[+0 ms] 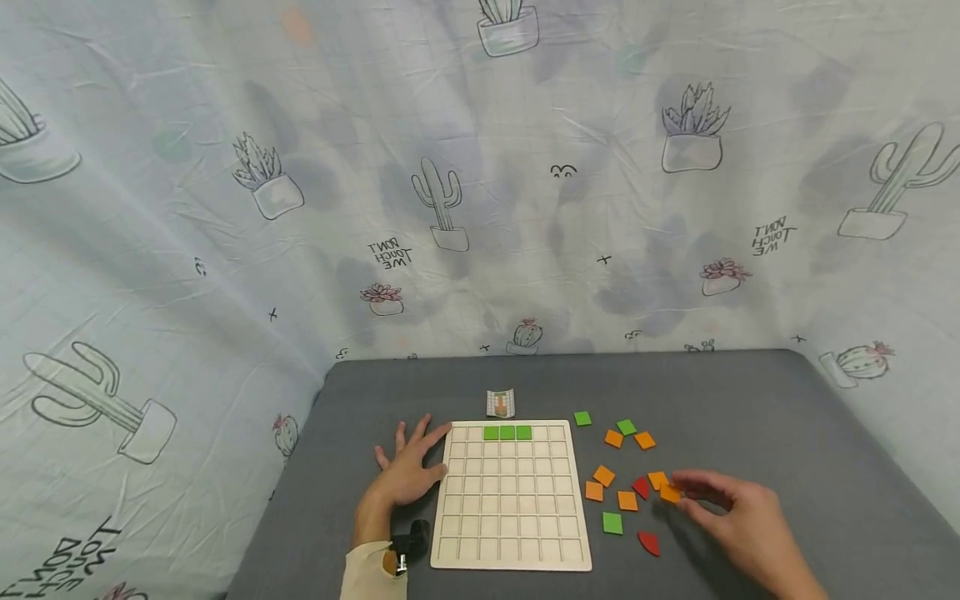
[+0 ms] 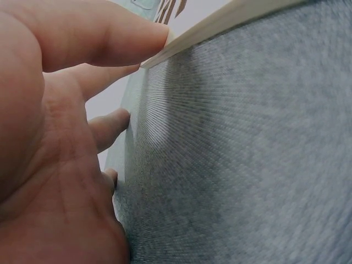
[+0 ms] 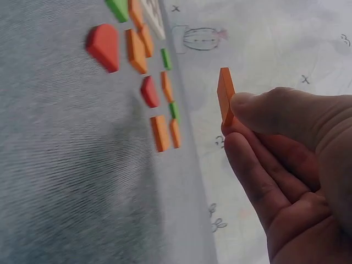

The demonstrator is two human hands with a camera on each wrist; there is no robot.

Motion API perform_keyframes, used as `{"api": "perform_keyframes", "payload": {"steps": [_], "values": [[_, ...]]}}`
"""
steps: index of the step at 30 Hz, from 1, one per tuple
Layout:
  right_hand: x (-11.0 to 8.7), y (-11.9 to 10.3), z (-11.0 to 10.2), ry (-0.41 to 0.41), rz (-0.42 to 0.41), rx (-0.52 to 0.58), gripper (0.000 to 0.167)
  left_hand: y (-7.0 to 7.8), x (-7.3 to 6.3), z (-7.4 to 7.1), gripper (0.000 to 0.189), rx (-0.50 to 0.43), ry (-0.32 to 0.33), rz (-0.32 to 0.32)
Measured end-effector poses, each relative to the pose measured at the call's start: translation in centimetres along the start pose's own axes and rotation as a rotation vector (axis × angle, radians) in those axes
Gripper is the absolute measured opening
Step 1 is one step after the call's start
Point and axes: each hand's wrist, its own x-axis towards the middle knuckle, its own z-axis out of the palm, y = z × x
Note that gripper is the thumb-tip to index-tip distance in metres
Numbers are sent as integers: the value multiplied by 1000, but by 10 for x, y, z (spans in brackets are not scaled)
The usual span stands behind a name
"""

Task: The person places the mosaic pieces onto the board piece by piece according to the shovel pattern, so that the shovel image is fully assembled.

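On my end I've got an orange tile (image 1: 670,493) pinched between thumb and fingertips of the right hand (image 1: 738,521), held up off the table (image 1: 720,408), out at 3 o'clock from the wooden grid board (image 1: 491,504). That hand's only open as wide as the tile; the wrist view shows the thumb pressed on its face. My left hand (image 1: 408,471) sits around 9 to 10 o'clock of the board, fingers spread, gripping nothing, with thumb and index finger touching the board's edge. Three green tiles (image 1: 507,433) fill the middle slots of the 12 o'clock row, and a little picture card (image 1: 500,403) lies just past that edge. Loose stuff is scattered from 1 to 4 o'clock: more orange squares (image 1: 627,501), a few green squares (image 1: 612,522) and two red rounded pieces (image 1: 648,543), the lower one near 4 o'clock.
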Motion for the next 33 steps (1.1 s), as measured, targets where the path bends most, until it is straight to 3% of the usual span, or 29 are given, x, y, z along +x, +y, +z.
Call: {"api": "perform_keyframes", "payload": {"steps": [8, 13, 21, 33], "values": [[15, -10, -7, 34, -66, 1, 35, -2, 2, -2, 70, -19, 2, 23], [24, -17, -10, 24, -62, -4, 34, -4, -1, -3, 69, -29, 2, 34], [31, -26, -9, 38, -117, 11, 36, -5, -2, 0, 70, -63, -34, 24], [52, -49, -6, -24, -122, 13, 34, -3, -1, 1, 69, -41, 3, 22]]}}
